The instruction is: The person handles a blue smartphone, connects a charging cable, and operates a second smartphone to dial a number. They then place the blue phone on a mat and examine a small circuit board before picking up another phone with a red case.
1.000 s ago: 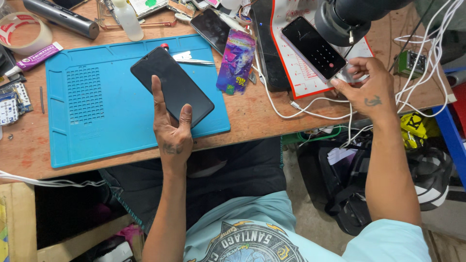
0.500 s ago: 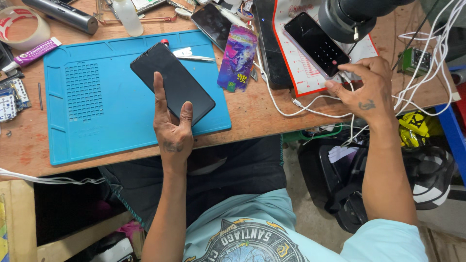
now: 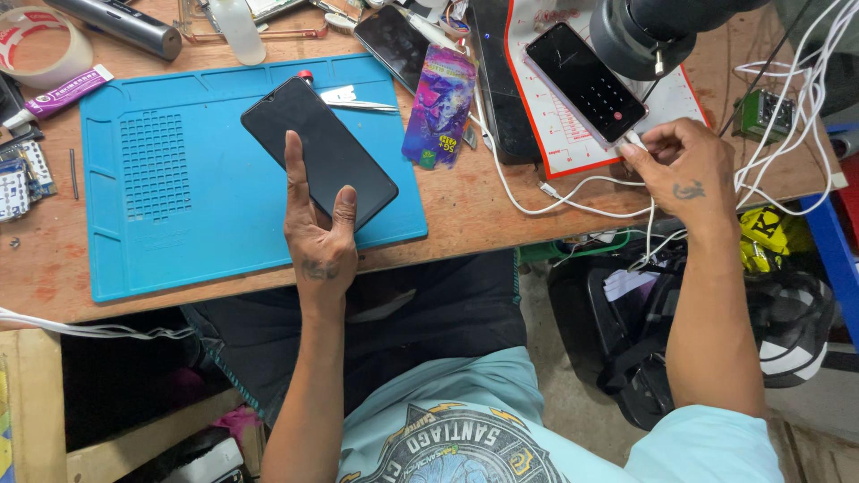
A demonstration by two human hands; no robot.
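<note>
A: Blue rubber mat point(image 3: 179, 215) fills the left of the wooden worktop point(image 3: 465, 206) in the head view, and a black phone point(image 3: 318, 152) lies slanted on it, screen dark. What is the left hand point(image 3: 318, 241) doing there?

B: It lies on the phone's near end. The forearm comes straight up from the lap, wrist over the mat's front edge, back of the hand facing up. One long finger stretches flat along the phone's left edge, a second finger is bent onto its lower right corner. The grip is loose and spread: the hand presses on the phone without closing round it.

A: And the right hand point(image 3: 684, 165)?

B: The right arm reaches out past the worktop's front edge, elbow low, wrist bent inward. Fingers and thumb are pinched together on the plug of a white cable point(image 3: 573, 192), right at the bottom end of a second phone point(image 3: 586, 82). That phone lies slanted on a white sheet with a red border point(image 3: 573, 152), its screen showing a keypad.

A: Anything near it?

B: A dark round lens barrel point(image 3: 635, 36) hangs over its top right. Between the two phones sits a purple card point(image 3: 438, 107), with tweezers point(image 3: 358, 103) just left of it on the mat.
</note>
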